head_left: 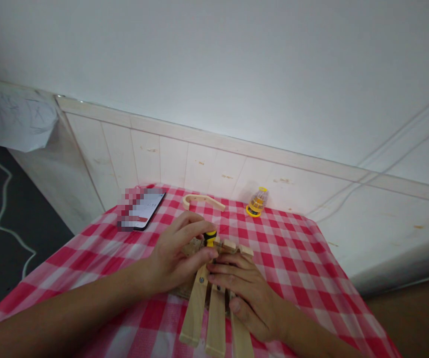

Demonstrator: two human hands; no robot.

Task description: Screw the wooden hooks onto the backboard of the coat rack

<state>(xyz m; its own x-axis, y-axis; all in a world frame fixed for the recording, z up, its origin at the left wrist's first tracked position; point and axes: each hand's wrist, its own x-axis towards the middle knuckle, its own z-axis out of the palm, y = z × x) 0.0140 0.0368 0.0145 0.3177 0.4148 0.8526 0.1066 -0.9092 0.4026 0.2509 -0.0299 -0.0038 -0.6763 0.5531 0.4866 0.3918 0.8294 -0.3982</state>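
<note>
My left hand [179, 248] is closed around a short yellow-and-black screwdriver [210, 238], held upright over a wooden piece with several slats. Its tip is hidden behind my fingers. My right hand [249, 291] lies with its fingers stretched across the wooden slats [216, 323], pressing on them. Dark screw heads [201, 280] show on the slats, which fan out toward me. A darker wooden part lies under them, mostly covered by my hands.
A curved wooden piece [205, 200] lies at the back of the red-and-white checked tablecloth [292, 268]. To its right stands a clear bit case with yellow ends [258, 203]. A phone [145, 211], partly blurred, rests at the back left. The white panelled wall [199, 161] borders the table's far edge.
</note>
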